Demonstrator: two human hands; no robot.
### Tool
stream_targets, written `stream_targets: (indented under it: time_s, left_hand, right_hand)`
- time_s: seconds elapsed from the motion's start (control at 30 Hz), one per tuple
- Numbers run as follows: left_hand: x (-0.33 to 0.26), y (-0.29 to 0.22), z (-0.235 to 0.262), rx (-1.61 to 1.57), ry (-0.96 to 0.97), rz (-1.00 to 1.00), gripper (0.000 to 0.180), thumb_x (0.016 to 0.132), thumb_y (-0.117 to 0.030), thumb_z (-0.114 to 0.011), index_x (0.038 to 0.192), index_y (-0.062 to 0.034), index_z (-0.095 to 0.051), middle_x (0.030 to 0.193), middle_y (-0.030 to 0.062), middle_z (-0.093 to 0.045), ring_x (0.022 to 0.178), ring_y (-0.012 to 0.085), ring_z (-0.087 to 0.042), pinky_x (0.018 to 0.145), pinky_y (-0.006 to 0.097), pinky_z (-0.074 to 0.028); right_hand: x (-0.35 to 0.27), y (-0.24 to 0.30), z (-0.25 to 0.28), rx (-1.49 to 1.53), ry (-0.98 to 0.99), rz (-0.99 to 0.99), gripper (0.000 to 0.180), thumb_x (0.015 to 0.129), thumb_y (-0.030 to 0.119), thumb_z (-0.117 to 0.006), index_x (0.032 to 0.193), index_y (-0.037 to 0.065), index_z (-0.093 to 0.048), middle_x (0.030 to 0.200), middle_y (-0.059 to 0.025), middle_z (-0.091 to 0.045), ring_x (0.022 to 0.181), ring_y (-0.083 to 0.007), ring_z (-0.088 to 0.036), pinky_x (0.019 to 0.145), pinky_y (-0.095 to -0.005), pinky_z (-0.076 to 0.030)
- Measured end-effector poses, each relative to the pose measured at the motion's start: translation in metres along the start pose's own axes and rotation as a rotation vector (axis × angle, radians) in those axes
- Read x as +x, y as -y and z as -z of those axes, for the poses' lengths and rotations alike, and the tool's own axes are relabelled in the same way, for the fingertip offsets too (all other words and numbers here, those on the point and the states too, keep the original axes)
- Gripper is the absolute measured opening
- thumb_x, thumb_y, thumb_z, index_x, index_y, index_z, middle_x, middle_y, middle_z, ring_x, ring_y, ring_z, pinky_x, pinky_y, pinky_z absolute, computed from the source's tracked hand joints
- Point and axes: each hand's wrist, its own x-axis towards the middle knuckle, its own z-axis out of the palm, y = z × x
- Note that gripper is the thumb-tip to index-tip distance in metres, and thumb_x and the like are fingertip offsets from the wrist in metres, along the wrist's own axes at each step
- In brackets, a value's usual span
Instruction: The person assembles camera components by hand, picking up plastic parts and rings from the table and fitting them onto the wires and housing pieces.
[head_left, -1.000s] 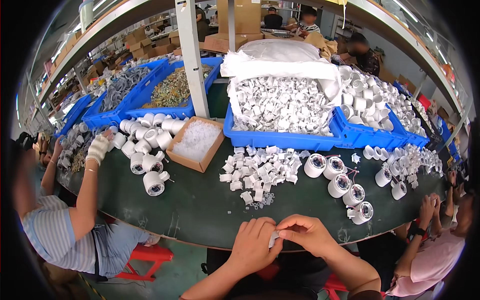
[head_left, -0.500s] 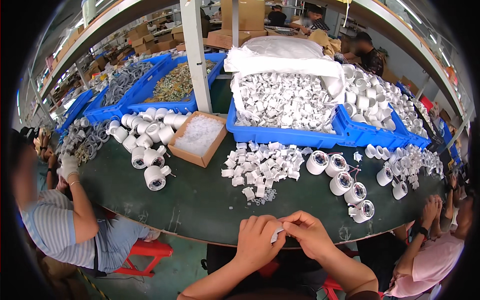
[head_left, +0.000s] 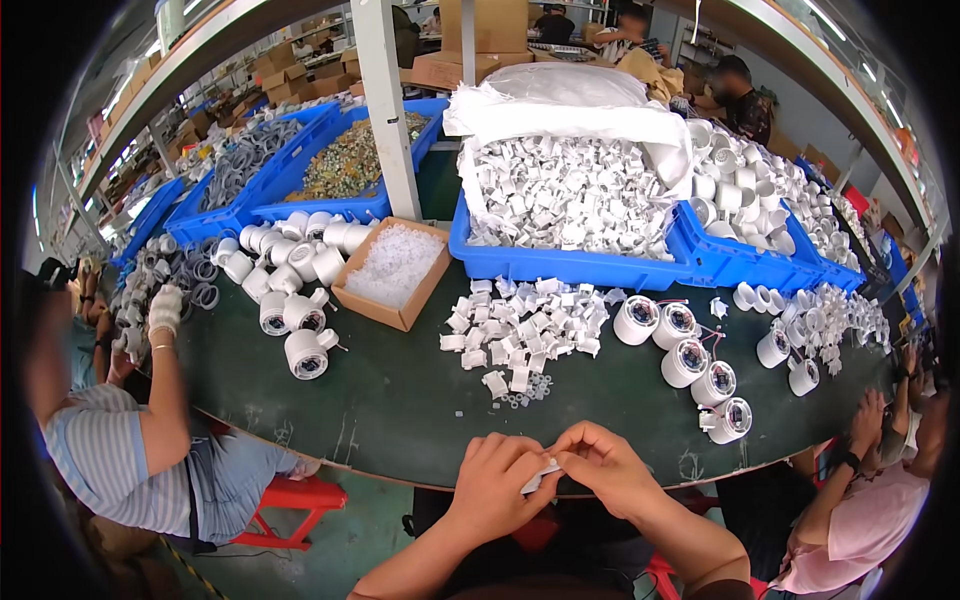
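At the table's near edge, my left hand (head_left: 497,482) is closed around a small white plastic part (head_left: 538,478). My right hand (head_left: 606,470) meets it with thumb and forefinger pinched at the part's upper end; anything tiny between those fingertips is too small to make out. Just beyond my hands lies a loose pile of similar white plastic parts (head_left: 525,325). Several small translucent rings (head_left: 527,391) are scattered at the pile's near side.
Round white housings with wires (head_left: 684,362) stand on the right, more housings (head_left: 306,354) on the left. Behind are a cardboard box of clear bits (head_left: 398,268) and a blue crate (head_left: 570,268) heaped with white parts. A metal post (head_left: 388,120) rises there. Co-workers sit on both sides.
My hands have shifted slightly left and the white part now tilts lower between them. The co-worker on the left has raised a gloved hand and moved it over the parts.
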Motion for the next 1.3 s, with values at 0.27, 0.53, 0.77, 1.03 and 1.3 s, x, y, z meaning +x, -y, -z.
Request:
stream_targets:
  time_s: [0.27, 0.53, 0.77, 1.03, 1.3]
  left_hand:
    - [-0.006, 0.026, 0.044, -0.069, 0.218, -0.085, 0.025, 0.073, -0.013, -0.083, 0.093, -0.0145, -0.067, 0.103, 0.0017, -0.066, 0.093, 0.026, -0.059, 0.08, 0.039, -0.042]
    - [-0.018, 0.061, 0.055, 0.321, -0.362, 0.45, 0.081, 0.086, -0.021, -0.076, 0.152, 0.0016, -0.035, 0.159, 0.0286, -0.026, 0.143, 0.0507, -0.025, 0.115, 0.057, -0.027]
    - [-0.024, 0.052, 0.042, 0.356, -0.028, 0.353, 0.067, 0.085, -0.02, -0.077, 0.143, -0.0012, -0.049, 0.15, 0.0239, -0.044, 0.141, 0.0465, -0.036, 0.113, 0.054, -0.035]
    - [-0.027, 0.04, 0.033, -0.039, 0.022, 0.297, 0.052, 0.084, -0.017, -0.079, 0.13, -0.0019, -0.06, 0.132, 0.0172, -0.059, 0.123, 0.0369, -0.053, 0.104, 0.045, -0.045]
    - [-0.006, 0.01, 0.01, -0.555, 0.148, 0.267, 0.057, 0.093, -0.018, -0.07, 0.139, 0.0044, -0.045, 0.137, 0.023, -0.05, 0.125, 0.0358, -0.053, 0.106, 0.04, -0.042]
  right_hand:
    - [0.012, 0.019, 0.013, -0.855, -0.124, 0.524, 0.023, 0.091, 0.008, -0.071, 0.112, 0.003, -0.064, 0.107, -0.0094, -0.066, 0.101, -0.0219, -0.062, 0.088, -0.0341, -0.049]
    - [0.084, 0.064, 0.115, -1.717, -0.522, 0.512, 0.082, 0.084, 0.052, -0.076, 0.147, 0.009, -0.047, 0.133, -0.0166, -0.055, 0.129, -0.0381, -0.045, 0.112, -0.0515, -0.03]
    - [0.105, 0.083, 0.116, -1.584, -0.501, 0.318, 0.07, 0.081, 0.051, -0.078, 0.135, 0.01, -0.06, 0.121, -0.0162, -0.061, 0.12, -0.0364, -0.05, 0.108, -0.0479, -0.029]
    - [0.049, 0.087, 0.067, -1.207, -0.276, 0.836, 0.064, 0.078, 0.019, -0.085, 0.136, 0.011, -0.058, 0.131, -0.0126, -0.059, 0.117, -0.029, -0.05, 0.104, -0.0406, -0.038]
    - [0.013, 0.005, 0.01, -1.177, 0.264, 1.048, 0.06, 0.079, 0.003, -0.074, 0.137, 0.014, -0.062, 0.136, -0.0039, -0.059, 0.114, -0.027, -0.054, 0.102, -0.0394, -0.044]
